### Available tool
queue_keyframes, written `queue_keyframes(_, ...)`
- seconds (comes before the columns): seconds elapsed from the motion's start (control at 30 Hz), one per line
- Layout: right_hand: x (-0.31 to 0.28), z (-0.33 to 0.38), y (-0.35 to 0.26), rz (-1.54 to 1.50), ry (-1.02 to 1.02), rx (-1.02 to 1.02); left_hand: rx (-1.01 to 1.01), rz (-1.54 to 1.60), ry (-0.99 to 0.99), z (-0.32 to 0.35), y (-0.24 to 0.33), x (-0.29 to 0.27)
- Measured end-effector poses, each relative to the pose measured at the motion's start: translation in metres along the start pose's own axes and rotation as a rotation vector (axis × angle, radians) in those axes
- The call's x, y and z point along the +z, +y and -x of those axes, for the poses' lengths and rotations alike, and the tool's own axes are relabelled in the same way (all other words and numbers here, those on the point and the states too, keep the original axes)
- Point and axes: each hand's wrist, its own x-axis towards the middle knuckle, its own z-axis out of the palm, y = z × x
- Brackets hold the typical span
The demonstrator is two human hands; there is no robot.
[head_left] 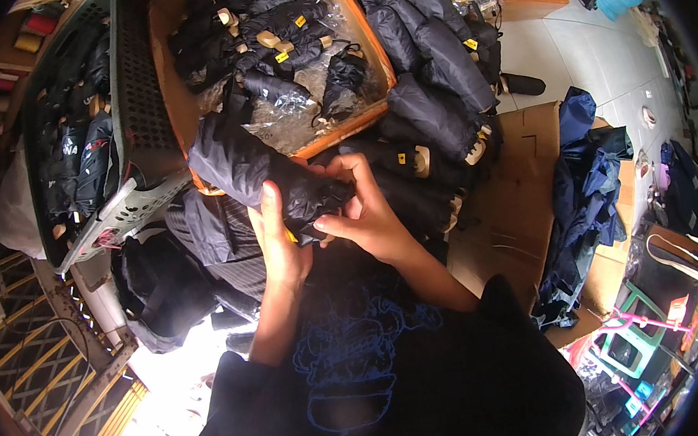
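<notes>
A long, plump black fabric pouch [240, 163] lies slantwise across my hands, its rounded end up to the left. My left hand [282, 244] is wrapped round its lower part, thumb upright along the near side. At the bunched end my right hand [369, 212] has its fingers curled and pinches the gathered cloth. A bit of yellow tag shows by my left palm. What fills the pouch is hidden. Similar black pouches [431, 115] with beige end pieces and yellow tags are heaped just beyond my right hand.
Beyond my hands stands an open cardboard box [388, 65] with several black pouches and clear plastic. To the left, a dark perforated crate [145, 111] holds more. At the right, navy cloth [576, 198] hangs over a cardboard flap [514, 203]. A green stool [643, 333] is at lower right.
</notes>
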Motion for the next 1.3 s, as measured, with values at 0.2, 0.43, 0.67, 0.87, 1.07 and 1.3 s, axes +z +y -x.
queue_keyframes(0.2,0.002,-0.001,-0.002,0.032,-0.033,0.091,-0.117,-0.016,-0.073,0.004,0.003,-0.008)
queue_keyframes(0.43,-0.001,-0.003,-0.005,-0.146,-0.087,0.271,-0.076,-0.032,-0.181,-0.003,0.006,-0.012)
queue_keyframes(0.67,0.001,-0.004,-0.004,0.139,0.000,0.148,0.066,-0.225,0.070,-0.007,-0.007,-0.008)
queue_keyframes(0.87,-0.009,0.004,0.003,0.270,-0.114,-0.060,0.042,-0.279,-0.138,-0.005,-0.014,-0.015)
queue_keyframes(1.07,-0.043,0.003,-0.021,0.528,0.021,-0.092,-0.090,-0.396,-0.257,-0.006,-0.039,-0.022)
queue_keyframes(1.3,-0.094,0.037,-0.069,1.613,0.180,-0.011,0.316,-0.952,-0.048,-0.013,-0.017,-0.082)
